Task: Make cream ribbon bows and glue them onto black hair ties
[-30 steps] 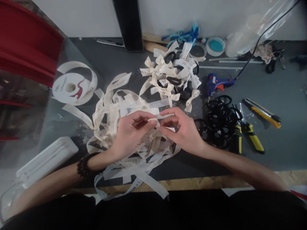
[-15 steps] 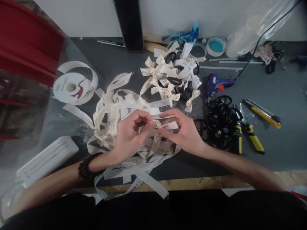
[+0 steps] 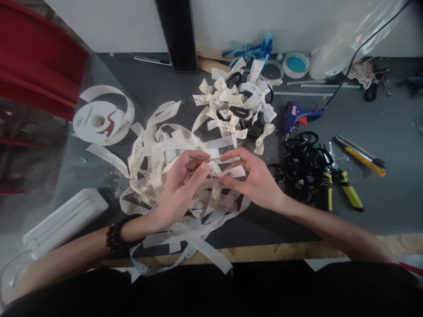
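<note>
My left hand [image 3: 180, 187] and my right hand [image 3: 253, 178] meet over a loose heap of cream ribbon strips [image 3: 158, 154] printed with gold letters. Between their fingertips both pinch one short piece of that ribbon [image 3: 214, 169], folded into a small loop. The fingers of each hand are curled and pressed on it. A dark bead bracelet [image 3: 115, 229] sits on my left wrist. Beyond the hands lies a pile of finished cream bows [image 3: 231, 103] mixed with black hair ties.
A ribbon spool [image 3: 99, 119] lies at the left, a white case [image 3: 62, 220] near the front left. At the right are a blue glue gun [image 3: 299, 115], a heap of black hair ties [image 3: 304, 165], yellow-handled pliers [image 3: 343, 189] and a yellow cutter [image 3: 360, 154].
Both hands stay together on the small ribbon piece. The fingers have shifted a little, the left fingers closing further over the fold. Nothing else on the table has moved.
</note>
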{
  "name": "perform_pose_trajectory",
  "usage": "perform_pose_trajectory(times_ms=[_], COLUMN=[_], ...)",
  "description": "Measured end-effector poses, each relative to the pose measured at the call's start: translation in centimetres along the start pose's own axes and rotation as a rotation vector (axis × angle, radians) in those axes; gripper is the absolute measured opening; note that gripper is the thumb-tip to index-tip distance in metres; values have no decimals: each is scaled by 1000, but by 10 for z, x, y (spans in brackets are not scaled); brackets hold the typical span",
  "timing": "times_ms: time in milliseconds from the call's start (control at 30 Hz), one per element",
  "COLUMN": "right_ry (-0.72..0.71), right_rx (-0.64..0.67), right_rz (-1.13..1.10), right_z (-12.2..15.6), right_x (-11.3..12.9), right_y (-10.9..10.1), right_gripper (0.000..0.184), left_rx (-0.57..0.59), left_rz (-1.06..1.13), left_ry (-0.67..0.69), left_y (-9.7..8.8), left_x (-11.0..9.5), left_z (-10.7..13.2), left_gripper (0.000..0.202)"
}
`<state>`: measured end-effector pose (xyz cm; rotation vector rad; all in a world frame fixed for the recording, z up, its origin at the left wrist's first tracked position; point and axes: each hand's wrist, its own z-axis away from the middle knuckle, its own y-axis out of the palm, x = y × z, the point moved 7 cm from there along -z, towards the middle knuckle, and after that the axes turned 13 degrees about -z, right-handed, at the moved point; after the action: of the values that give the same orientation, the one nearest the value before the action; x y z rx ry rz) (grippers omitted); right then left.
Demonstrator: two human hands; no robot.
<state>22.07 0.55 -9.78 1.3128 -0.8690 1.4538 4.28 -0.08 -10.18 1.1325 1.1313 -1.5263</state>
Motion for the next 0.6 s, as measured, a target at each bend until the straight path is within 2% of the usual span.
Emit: perform_pose_trajectory(times_ms=[100, 267, 400, 500, 600], right_ry=[9, -30, -23, -13, -15], right_rx=[5, -26, -8, 8, 23], right_rz=[43, 62, 25, 41, 60], right_z=[1, 2, 1, 1, 1], right_x=[-1, 1, 0, 0, 1], right_y=[0, -1, 1, 3, 3], right_gripper=[44, 43, 44, 42, 40], left_rx=[41, 34, 47, 68, 79], left_rz=[-87, -186, -45, 127, 204], left_ry=[4, 12, -48, -175, -283], left_y=[0, -3, -1, 4, 7], left_x=[-7, -10, 1, 10, 14], left_z=[-2, -2, -1, -1, -2], left_gripper=[31, 21, 18, 19, 17])
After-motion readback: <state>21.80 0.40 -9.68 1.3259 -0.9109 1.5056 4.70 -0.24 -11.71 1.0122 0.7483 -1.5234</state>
